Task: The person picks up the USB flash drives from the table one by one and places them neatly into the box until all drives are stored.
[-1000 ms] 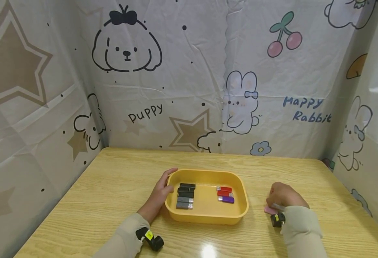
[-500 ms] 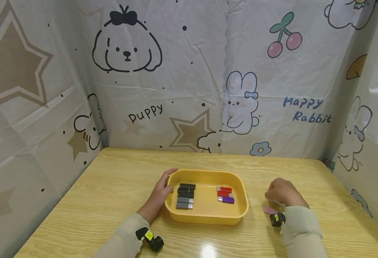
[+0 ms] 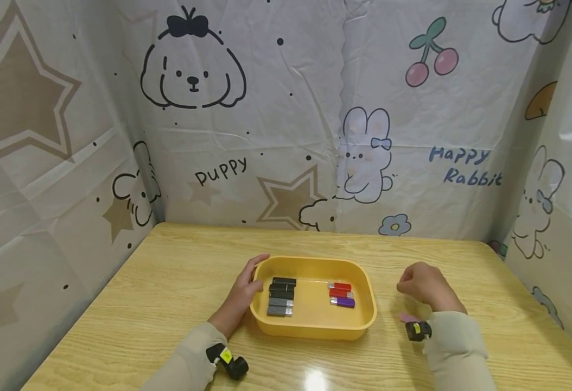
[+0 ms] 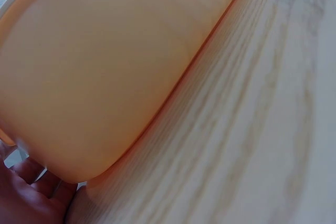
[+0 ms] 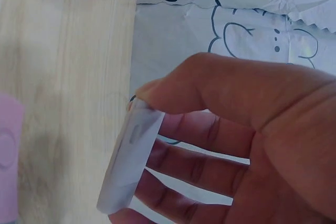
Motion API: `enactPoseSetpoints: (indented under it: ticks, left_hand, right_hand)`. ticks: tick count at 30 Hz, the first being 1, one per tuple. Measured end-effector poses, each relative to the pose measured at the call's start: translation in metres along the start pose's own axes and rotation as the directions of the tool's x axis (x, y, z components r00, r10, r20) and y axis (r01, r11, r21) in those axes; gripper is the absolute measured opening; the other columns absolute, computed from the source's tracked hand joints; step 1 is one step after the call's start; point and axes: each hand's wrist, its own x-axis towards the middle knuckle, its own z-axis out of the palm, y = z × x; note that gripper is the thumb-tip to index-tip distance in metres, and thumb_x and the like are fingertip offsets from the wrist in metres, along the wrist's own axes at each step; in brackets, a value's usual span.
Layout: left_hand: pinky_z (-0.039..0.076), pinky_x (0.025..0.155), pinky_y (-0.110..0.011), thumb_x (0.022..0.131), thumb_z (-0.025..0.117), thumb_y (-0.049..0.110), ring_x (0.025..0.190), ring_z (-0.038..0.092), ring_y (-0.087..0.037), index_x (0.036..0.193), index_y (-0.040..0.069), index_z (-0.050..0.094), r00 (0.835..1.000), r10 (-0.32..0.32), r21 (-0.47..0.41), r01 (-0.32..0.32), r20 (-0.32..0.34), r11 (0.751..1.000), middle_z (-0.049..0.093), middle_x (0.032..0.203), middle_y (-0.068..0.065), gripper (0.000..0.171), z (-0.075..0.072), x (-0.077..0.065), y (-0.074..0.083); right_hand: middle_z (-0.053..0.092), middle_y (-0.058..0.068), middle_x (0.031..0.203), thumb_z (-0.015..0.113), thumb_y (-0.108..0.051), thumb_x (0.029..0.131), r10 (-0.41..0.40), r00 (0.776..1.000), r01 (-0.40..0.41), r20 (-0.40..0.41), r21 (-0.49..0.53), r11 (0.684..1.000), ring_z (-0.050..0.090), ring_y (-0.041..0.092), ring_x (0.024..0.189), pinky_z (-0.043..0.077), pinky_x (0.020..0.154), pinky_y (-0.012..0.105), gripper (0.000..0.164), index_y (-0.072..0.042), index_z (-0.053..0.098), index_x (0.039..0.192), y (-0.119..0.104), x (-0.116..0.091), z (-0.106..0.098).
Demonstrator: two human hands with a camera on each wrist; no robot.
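My left hand grips the left end of a yellow plastic tub, its thumb over the rim. In the left wrist view, curled fingers show beside the tub's outer wall. Inside, black USB sticks and grey ones lie stacked in a column at left. Red USB sticks and a purple one lie at right. Over the table right of the tub, my right hand pinches a white USB stick, hidden in the head view. A pink USB stick lies below that hand.
The wooden table carries the tub near its middle. A printed cloth hangs behind the table and along both sides. Black cameras sit on both wrists, the right one close beside the pink USB stick.
My right hand has risen and shifted slightly left with the white USB stick, away from the pink one on the table. My left hand and the tub stay in place.
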Motion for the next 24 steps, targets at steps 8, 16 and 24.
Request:
enactPoseSetpoints:
  ticks: [8, 16, 24]
  left_hand:
    - [0.027, 0.098, -0.050, 0.075, 0.035, -0.013, 0.121, 0.035, -0.036, 0.138, 0.006, 0.028, 1.000, 0.019, 0.000, -0.019, 0.009, 1.000, 0.036, 0.136, -0.022, 0.067, 0.004, -0.005, 0.011]
    - [0.028, 0.097, -0.050, 0.073, 0.035, -0.013, 0.120, 0.036, -0.037, 0.139, 0.005, 0.026, 1.000, 0.019, -0.014, -0.019, 0.016, 1.000, 0.036, 0.135, -0.023, 0.068, 0.004, -0.003, 0.009]
    - [0.037, 0.092, -0.044, 0.070, 0.036, -0.013, 0.113, 0.043, -0.032, 0.136, 0.012, 0.034, 0.998, 0.050, 0.000, -0.050, -0.025, 0.999, 0.044, 0.129, -0.017, 0.070, -0.001, 0.006, -0.014]
  right_hand:
    - [0.059, 0.004, 0.075, 0.062, -0.018, 0.074, -0.041, 0.999, 0.041, -0.035, -0.014, 0.999, 0.048, 0.020, 0.067, 0.040, 0.056, 0.031, 0.011, -0.008, 0.065, 0.074, -0.010, 0.001, -0.001]
    - [0.058, 0.001, 0.072, 0.060, -0.019, 0.074, -0.096, 0.993, 0.093, -0.075, -0.036, 0.995, 0.048, 0.019, 0.066, 0.039, 0.055, 0.030, 0.009, -0.011, 0.064, 0.072, -0.023, 0.000, -0.002]
    - [0.057, 0.001, 0.071, 0.061, -0.019, 0.076, -0.098, 0.993, 0.097, -0.065, -0.023, 0.995, 0.048, 0.019, 0.066, 0.039, 0.056, 0.030, 0.008, -0.011, 0.064, 0.073, -0.038, -0.002, 0.000]
